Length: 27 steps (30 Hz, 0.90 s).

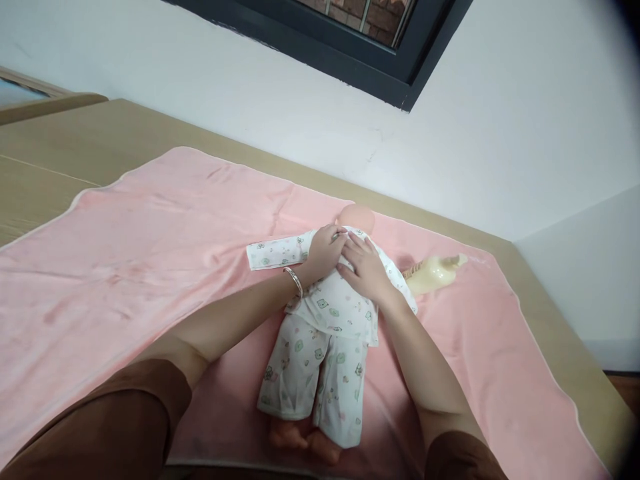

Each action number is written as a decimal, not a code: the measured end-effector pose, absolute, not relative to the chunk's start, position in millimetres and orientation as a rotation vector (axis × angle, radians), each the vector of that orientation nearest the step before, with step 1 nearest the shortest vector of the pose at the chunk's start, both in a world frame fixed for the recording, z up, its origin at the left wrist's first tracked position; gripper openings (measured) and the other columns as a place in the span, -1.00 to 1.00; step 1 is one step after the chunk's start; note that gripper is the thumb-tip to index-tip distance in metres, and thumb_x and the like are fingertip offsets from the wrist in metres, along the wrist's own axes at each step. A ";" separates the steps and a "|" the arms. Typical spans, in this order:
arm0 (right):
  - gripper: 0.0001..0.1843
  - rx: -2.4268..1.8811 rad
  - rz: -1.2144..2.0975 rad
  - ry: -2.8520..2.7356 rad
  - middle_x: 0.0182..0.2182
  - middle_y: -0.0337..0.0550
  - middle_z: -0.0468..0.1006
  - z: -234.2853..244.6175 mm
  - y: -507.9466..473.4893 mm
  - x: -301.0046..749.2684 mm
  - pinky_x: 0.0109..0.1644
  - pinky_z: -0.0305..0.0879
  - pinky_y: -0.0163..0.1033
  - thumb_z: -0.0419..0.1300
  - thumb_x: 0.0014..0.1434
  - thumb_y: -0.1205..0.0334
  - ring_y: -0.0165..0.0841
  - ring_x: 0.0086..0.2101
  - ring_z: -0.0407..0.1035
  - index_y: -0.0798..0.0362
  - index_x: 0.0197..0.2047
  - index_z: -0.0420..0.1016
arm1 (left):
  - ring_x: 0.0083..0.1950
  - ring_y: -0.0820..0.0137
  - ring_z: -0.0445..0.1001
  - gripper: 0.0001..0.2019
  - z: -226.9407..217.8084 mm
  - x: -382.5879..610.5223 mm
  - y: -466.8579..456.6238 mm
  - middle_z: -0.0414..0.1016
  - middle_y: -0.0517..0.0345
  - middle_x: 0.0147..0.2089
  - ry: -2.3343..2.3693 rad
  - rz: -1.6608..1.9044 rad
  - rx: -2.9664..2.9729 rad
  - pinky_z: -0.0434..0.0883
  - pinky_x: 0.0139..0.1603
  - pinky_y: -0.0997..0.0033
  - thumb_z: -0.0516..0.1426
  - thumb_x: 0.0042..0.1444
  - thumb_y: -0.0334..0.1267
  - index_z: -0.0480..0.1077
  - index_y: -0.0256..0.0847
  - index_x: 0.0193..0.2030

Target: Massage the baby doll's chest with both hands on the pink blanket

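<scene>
A baby doll lies on its back, dressed in a white patterned shirt [340, 313] and matching pants [295, 373]. Its bald head [357, 217] points toward the wall, and its bare feet [290, 435] show below the pant legs. My left hand [326, 253], with a silver bracelet at its wrist, has its fingers bent and closed at the shirt's collar. Beside it, my right hand [366, 268] rests on the chest with fingers apart. The fingertips of both hands meet near the neckline. One shirt sleeve [277, 252] stretches out to the left.
Under the doll spreads a pink blanket [150, 267] over a wooden tabletop [135, 133]. A glossy cream-coloured object [437, 272], shaped like a bottle, lies right of the doll. A white wall [300, 120] with a dark-framed window [350, 60] stands behind the table.
</scene>
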State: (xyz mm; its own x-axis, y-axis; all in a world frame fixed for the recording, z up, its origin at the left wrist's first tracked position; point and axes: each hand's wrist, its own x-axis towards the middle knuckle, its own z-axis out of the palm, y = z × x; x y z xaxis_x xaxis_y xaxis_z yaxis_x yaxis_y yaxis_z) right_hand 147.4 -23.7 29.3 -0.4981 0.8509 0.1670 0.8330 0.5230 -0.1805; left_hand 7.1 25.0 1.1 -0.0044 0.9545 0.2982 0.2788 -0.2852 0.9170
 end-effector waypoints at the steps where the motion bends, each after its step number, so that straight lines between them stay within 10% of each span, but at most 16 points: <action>1: -0.47 -1.448 0.128 -2.472 0.43 -0.14 0.21 27.6 -17.8 152.2 0.49 -0.13 0.20 0.00 0.40 0.07 -0.11 0.45 -0.08 -0.05 0.37 0.31 | 0.12 0.23 0.53 -0.76 0.7 6.9 24.0 0.62 0.01 0.03 1.303 1.310 1.683 0.43 0.23 0.19 0.05 0.25 -0.31 0.51 -0.22 -0.06; 12: -0.25 -2.085 -0.074 -2.142 0.31 0.41 0.32 35.1 -40.2 138.9 0.42 -0.02 0.13 -0.16 0.45 -0.09 0.05 0.35 0.16 0.41 0.39 0.18 | 0.23 0.15 0.46 -0.66 -9.3 1.4 14.3 0.55 -0.12 0.15 1.303 1.262 2.134 0.35 0.36 0.03 -0.01 0.28 -0.32 0.44 -0.30 0.11; 20: -0.36 -1.984 0.040 -2.167 0.15 0.26 0.51 27.2 -16.5 161.3 0.38 -0.02 0.18 -0.16 0.44 -0.13 0.00 0.21 0.33 0.23 0.21 0.37 | 0.48 0.00 0.18 -0.52 -23.3 -4.8 15.8 0.32 -0.26 0.39 1.452 1.077 2.314 0.13 0.49 -0.15 -0.02 0.33 -0.24 0.25 -0.40 0.32; 27: -0.34 -1.959 -0.046 -2.215 0.27 0.25 0.40 25.8 -16.7 159.8 0.43 -0.20 0.29 -0.20 0.47 -0.04 0.01 0.27 0.26 0.27 0.39 0.18 | 0.33 0.10 0.40 -0.61 -16.9 -6.8 15.2 0.48 -0.20 0.24 1.363 1.135 2.533 0.31 0.38 0.00 -0.07 0.36 -0.29 0.36 -0.34 0.22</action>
State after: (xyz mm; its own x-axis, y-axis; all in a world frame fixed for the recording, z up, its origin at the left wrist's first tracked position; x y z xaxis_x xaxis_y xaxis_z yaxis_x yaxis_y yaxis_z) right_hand 159.8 -16.7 25.8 -0.1131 0.9810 0.1574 0.9867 0.1295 -0.0978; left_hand -6.8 15.2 -16.9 0.3424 0.7397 0.5793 0.7034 -0.6106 0.3640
